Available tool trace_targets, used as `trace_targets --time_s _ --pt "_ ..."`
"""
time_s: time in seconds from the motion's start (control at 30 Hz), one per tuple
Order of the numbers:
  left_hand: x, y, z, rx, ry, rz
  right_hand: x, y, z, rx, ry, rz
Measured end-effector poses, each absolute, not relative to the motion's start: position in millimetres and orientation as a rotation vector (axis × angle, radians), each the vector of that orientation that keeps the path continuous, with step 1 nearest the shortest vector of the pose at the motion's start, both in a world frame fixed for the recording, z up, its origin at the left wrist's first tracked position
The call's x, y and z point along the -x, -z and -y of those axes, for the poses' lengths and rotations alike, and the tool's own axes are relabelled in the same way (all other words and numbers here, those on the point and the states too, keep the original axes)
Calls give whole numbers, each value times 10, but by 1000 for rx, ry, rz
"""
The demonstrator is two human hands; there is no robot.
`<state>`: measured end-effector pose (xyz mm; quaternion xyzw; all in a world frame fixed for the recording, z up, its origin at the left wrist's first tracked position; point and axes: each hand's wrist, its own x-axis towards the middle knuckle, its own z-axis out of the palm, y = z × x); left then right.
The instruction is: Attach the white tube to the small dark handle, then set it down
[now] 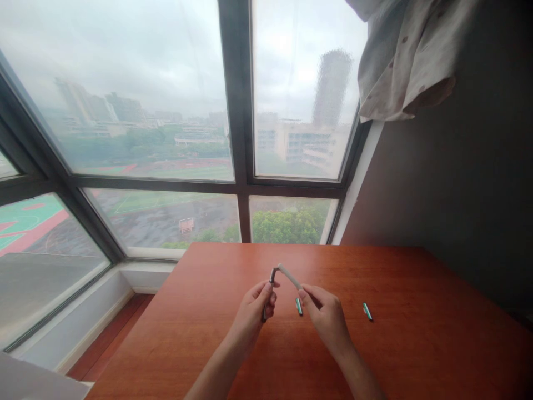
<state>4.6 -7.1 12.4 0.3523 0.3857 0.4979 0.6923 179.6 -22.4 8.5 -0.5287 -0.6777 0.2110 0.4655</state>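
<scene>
My left hand (261, 301) is closed around a dark, slim handle with a silvery bent neck (272, 274), which looks like a razor handle and stands upright over the table. My right hand (325, 305) pinches the lower end of a pale, slender strip (289, 276); its kind is unclear. The strip slants up to the left, and its far end meets the tip of the neck. Just left of my right fingers, a small green, white and black piece (298, 306), like a razor cartridge, lies on the table. A similar piece (367, 311) lies farther right.
The reddish-brown wooden table (208, 344) reaches toward large windows with dark frames (239, 111). A pale spotted cloth (408, 66) hangs at the upper right, beside a dark wall (437, 178). Past the table's left edge are a low white ledge (87, 328) and reddish floor.
</scene>
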Motion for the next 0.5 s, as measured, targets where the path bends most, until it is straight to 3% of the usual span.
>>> trace_targets --time_s 0.5 --pt "-33 -120 68 -775 -1124 -855 -1812 -97 223 1306 -527 1637"
